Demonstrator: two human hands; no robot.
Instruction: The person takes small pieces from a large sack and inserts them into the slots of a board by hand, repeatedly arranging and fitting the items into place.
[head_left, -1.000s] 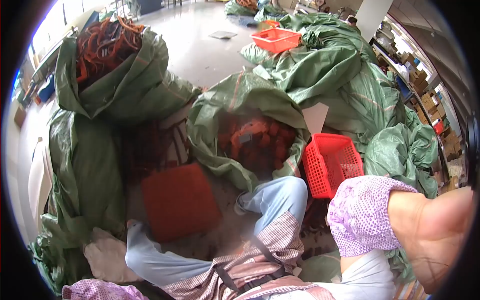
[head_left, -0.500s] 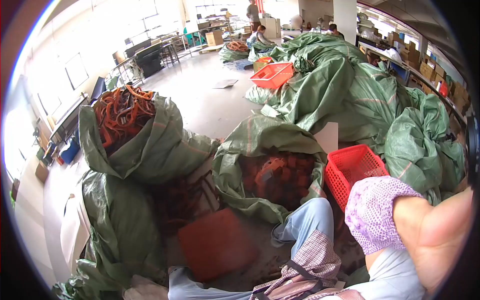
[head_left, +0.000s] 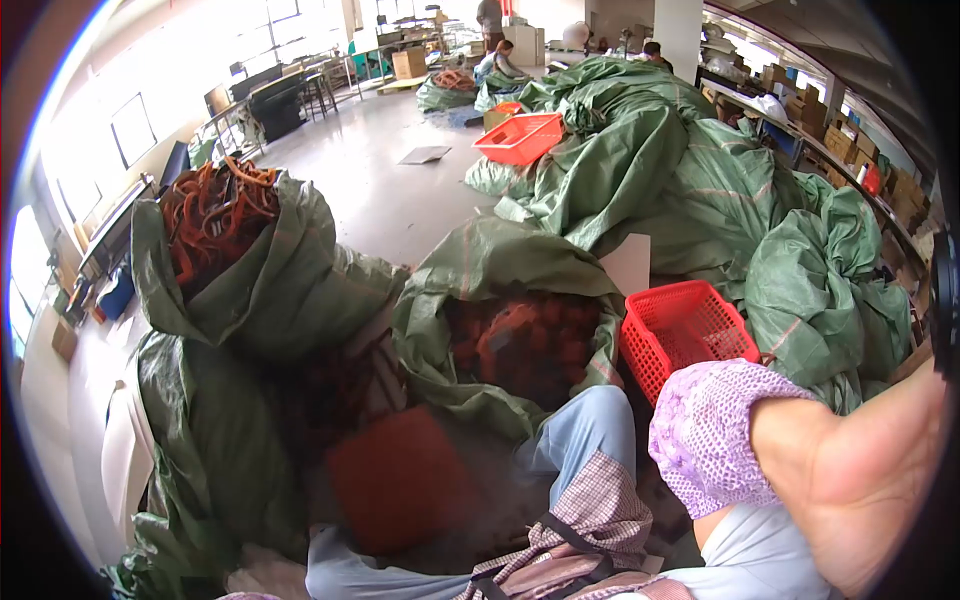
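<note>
Close to the camera at the right edge, my right hand [head_left: 875, 480] is raised, with the palm side and wrist showing. Its fingers run out of the picture beside a dark rounded object [head_left: 942, 300], so what they do is hidden. A lilac crocheted sleeve cuff [head_left: 712, 435] is on that forearm. My left hand is out of sight. Between my legs lies a flat reddish-brown board or block [head_left: 400, 480]. Beyond my knee, an open green woven sack [head_left: 480, 255] holds many orange-brown pieces [head_left: 530, 345]. A red plastic basket [head_left: 690, 325] stands beside it.
At left, another green sack [head_left: 310, 265] is filled with orange straps [head_left: 215, 215]. A large heap of green sacks [head_left: 690, 180] spreads across the right, with another red basket [head_left: 520, 138] against it. People sit and stand far back, near tables and cartons.
The whole view has shifted, so the sacks and baskets appear further left and slightly higher. My right hand stays raised at the right edge. A bit of lilac fabric now shows at the bottom edge.
</note>
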